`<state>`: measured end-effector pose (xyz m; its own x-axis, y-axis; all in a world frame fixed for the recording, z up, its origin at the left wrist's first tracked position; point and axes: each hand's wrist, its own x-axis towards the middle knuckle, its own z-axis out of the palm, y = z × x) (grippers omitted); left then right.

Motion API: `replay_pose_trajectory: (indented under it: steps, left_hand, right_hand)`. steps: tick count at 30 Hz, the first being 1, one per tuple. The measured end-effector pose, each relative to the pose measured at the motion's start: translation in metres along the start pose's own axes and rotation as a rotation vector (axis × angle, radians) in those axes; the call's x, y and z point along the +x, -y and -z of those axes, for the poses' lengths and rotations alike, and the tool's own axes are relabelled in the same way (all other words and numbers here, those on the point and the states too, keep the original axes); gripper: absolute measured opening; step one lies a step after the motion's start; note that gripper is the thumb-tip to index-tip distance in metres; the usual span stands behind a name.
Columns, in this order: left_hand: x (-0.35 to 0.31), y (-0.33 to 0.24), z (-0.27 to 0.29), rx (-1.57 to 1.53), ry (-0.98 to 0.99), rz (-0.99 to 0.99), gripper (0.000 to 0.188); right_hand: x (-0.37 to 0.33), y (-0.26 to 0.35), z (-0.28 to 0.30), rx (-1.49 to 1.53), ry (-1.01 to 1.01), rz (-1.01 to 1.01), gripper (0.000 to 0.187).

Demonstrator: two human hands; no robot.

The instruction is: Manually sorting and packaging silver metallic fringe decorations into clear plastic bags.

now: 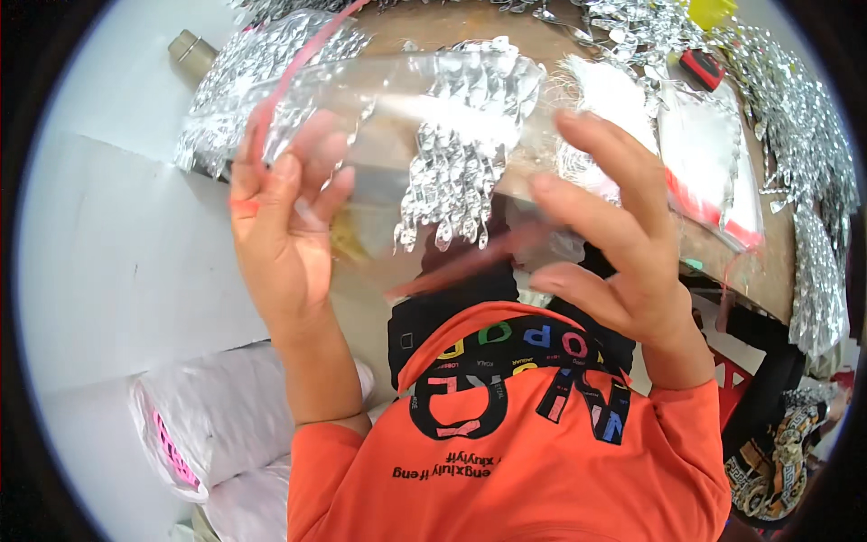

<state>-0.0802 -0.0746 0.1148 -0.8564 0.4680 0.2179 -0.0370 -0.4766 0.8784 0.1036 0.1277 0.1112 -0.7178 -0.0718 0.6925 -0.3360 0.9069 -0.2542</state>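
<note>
My left hand [287, 226] grips one end of a transparent plastic bag [384, 86], thumb and fingers closed at its pink edge strip. The bag is stretched sideways above the near table edge and is smeared by motion. My right hand [623, 230] is beside the bag's other end, fingers spread and curved; whether its fingertips touch the film is hard to see. A bunch of silver twisted foil strands [483, 108] shows behind or through the film, its lower ends hanging past the table edge.
On the brown table [397, 32] lie white strands [610, 95], a stack of transparent bags with red edges [709, 149], and a red-black tape measure [703, 70]. Silver foil strands [813, 181] hang off the right side. White wrapped bundles [226, 415] stand lower left. Another person's patterned garment [777, 461] shows lower right.
</note>
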Motion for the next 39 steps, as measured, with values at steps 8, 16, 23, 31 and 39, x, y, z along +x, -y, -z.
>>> replay_pose_trajectory:
  steps: [8,16,23,31,39]
  left_hand:
    - [-0.046,-0.034,0.016,0.169,-0.247,-0.296,0.054]
    - [-0.087,-0.009,0.021,0.114,-0.267,-0.186,0.055]
    - [-0.135,0.029,0.057,0.061,-0.307,0.186,0.049]
    - [-0.156,0.022,0.085,0.426,0.265,0.862,0.028]
    - [-0.133,0.015,0.056,0.835,0.001,0.187,0.022]
  right_hand:
    - [-0.009,0.026,-0.019,0.283,-0.081,-0.138,0.037]
    - [-0.024,0.041,-0.091,1.685,0.224,-0.899,0.021]
    - [-0.035,0.033,-0.116,1.577,0.141,-0.983,0.009]
    - [-0.034,0.042,-0.128,1.604,0.100,-1.095,0.008]
    - [-0.037,0.054,-0.135,1.429,0.286,-0.913,0.011]
